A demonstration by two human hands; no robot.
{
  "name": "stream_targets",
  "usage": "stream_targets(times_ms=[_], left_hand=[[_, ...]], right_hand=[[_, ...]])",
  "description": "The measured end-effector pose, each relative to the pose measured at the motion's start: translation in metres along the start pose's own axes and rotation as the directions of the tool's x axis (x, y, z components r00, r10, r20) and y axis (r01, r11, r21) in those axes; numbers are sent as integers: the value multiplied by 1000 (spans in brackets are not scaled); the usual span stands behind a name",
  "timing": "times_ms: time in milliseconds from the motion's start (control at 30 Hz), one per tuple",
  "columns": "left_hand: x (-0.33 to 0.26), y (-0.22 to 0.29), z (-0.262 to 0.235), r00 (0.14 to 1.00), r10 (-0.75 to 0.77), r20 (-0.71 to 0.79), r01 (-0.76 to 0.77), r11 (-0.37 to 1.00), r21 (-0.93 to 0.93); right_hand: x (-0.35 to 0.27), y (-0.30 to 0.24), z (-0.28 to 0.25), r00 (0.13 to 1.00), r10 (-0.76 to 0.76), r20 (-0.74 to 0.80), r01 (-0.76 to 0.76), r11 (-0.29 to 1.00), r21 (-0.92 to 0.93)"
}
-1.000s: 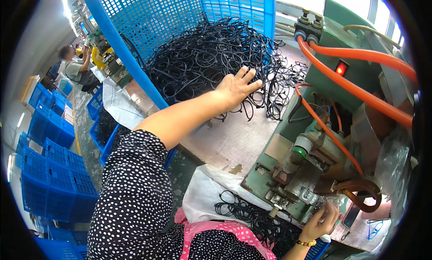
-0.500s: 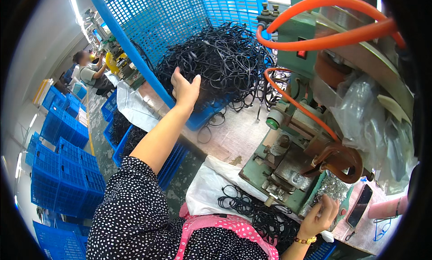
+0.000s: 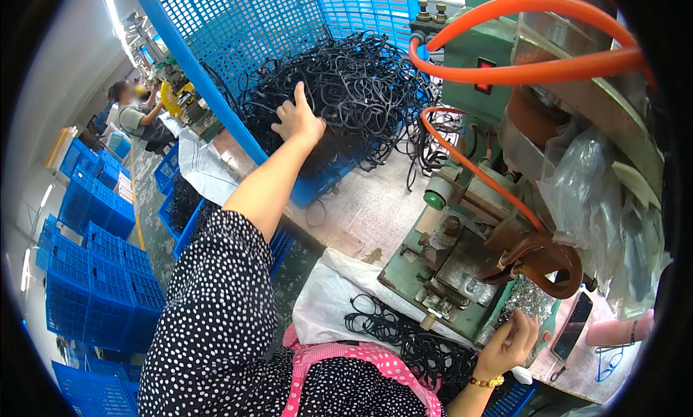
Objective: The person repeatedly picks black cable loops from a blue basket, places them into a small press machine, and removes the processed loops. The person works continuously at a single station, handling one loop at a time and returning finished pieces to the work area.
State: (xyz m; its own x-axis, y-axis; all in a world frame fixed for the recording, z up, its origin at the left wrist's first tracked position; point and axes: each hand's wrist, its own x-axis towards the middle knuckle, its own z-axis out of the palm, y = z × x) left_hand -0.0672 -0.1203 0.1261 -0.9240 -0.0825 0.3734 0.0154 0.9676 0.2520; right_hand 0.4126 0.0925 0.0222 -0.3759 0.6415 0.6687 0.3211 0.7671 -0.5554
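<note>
Two bare hands are apart: the right hand (image 3: 511, 345) is nearer the body, its fingers curled inward at the edge of a heap of small silvery metal pieces (image 3: 525, 296); whether it grips any, I cannot tell. Just below it, a beaded bracelet (image 3: 486, 382) circles the wrist. To its left, thin black loops (image 3: 415, 345) lie tangled over a white cloth (image 3: 317, 298) at the person's lap. Just to its right, a dark smartphone (image 3: 574, 326) lies near a pink cylinder (image 3: 617, 332). Beyond it, up and to the left, is a green bench machine (image 3: 408, 269) with orange hoses (image 3: 505, 72).

Farther out, the left hand (image 3: 299, 123) is partly open, index finger extended and the others loosely bent, with nothing visible in its grasp. It is over the big heap of black loops (image 3: 361, 92) in a tilted blue plastic crate (image 3: 206, 92), whose long rim runs to the hand's left. Below and right of that hand is the pale surface (image 3: 368, 204). Well beyond, to its left, sits a co-worker (image 3: 133, 119).
</note>
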Motion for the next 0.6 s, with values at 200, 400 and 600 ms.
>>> stream_targets(times_ms=[200, 400, 600], left_hand=[[22, 46, -6, 979, 129, -158, -169, 949, -268], [3, 98, -7, 909, 330, -257, -400, 863, -307], [-49, 88, 3, 726, 586, -361, -683, 676, -276]], right_hand=[[4, -3, 2, 995, -98, -25, 95, 991, -89], [1, -5, 1, 997, 65, 40, -65, 998, 8], [1, -3, 3, 999, 45, 13, -44, 999, -17]])
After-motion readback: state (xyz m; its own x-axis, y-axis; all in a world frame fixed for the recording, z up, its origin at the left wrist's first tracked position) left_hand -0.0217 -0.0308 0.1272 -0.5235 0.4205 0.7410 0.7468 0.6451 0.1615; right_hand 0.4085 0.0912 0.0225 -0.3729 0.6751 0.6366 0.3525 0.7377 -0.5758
